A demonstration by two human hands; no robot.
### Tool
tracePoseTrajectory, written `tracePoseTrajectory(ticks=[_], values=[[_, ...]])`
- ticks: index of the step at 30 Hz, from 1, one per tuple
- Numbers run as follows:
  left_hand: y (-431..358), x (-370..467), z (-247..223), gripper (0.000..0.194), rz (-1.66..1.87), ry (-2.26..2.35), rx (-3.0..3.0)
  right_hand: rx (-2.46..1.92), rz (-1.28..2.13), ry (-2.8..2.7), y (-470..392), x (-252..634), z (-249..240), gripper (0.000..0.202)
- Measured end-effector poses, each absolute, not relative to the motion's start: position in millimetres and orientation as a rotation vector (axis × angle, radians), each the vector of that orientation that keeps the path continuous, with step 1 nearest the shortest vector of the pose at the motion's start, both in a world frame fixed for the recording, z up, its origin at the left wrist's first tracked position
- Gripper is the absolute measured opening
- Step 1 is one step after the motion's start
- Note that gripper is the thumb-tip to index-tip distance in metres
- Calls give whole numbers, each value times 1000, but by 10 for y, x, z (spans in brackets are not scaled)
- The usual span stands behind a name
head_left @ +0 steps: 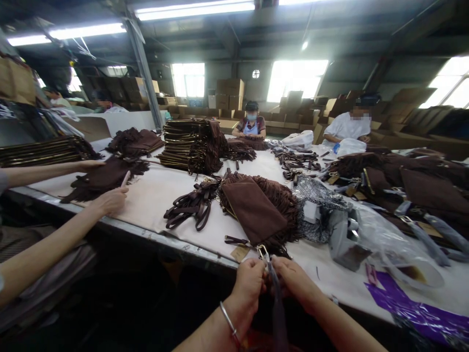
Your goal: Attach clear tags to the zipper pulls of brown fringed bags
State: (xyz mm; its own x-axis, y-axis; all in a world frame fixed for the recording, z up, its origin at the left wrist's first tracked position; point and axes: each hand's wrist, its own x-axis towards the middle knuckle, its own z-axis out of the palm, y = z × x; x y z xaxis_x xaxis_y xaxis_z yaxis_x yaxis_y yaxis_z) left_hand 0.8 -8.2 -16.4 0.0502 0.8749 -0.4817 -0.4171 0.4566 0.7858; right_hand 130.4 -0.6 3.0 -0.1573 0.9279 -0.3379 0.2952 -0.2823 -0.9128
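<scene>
"Where's the strap [277,303] now?"

"Right between the two hands, over the table's near edge! Its long axis runs from the fingertips back toward the wearer, hanging down between the wrists."

"And the clasp [262,251]?"

"At the far end, just beyond the fingertips, next to the pouch [252,210]. The left hand [247,281] looks nearer to it."

"How's that left hand?"

"Fingers curled, tips pinched on the strap's end. The right hand [295,281] comes in from the other side, thumb and fingers closed on it too. Exactly what sits under the tips, I can't tell."

"What's around them?"

"A tag [240,253] beyond the left hand, loose straps [188,208] left of the pouch, a tape dispenser [348,244] off to the right, all on the table [146,215]. Farther left, a co-worker's hand [113,201] by a dark fringed piece [97,178]."
</scene>
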Motion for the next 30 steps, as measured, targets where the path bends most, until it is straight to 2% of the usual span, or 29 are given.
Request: tracePoseTrajectory(ticks=[3, 6, 11, 17, 25, 30], values=[[-67, -2, -210, 24, 1104, 1213, 689, -1604, 888, -1829, 107, 1299, 178, 25], [-40, -9, -265, 20, 1149, 1269, 812, -1482, 681, -2047, 215, 1256, 286, 21], [-16, -24, -303, 17, 1189, 1337, 973, -1491, 572, -2209, 319, 1144, 250, 16], [-11, -41, -321, 14, 1171, 1419, 1049, -1716, 465, -2039, 344, 1062, 24, 18], [-93, -57, -352, 17, 1191, 1524, 1363, -1846, 542, -1894, 310, 1036, -84, 20], [-41, -98, -297, 15, 1159, 1451, 1116, -1844, 636, -1833, 360, 1083, -180, 22]])
